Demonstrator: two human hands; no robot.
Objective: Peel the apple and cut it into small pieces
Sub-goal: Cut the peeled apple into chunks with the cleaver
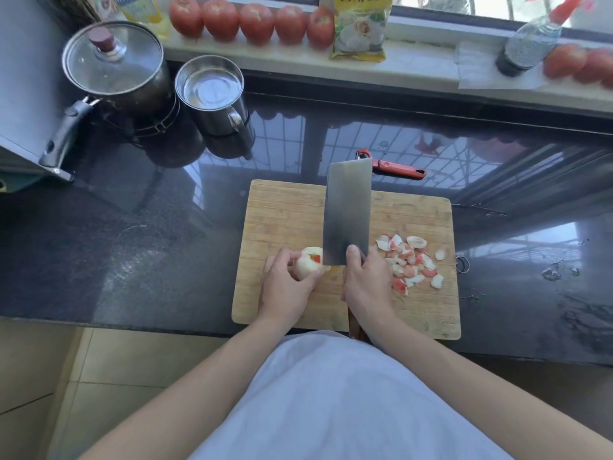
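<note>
Apple [307, 263] gripped by left hand [286, 287] mid-board; right hand [365, 283] grasps cleaver [347, 214] alongside it.

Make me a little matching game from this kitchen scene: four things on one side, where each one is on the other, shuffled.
Things:
1. apple
2. cleaver
3. peeler
4. peel scraps

Places:
A. on the dark counter behind the cutting board
B. piled on the board's right side
C. gripped by the right hand
D. held by the left hand on the board

Pairs: 1-D, 2-C, 3-A, 4-B
</note>
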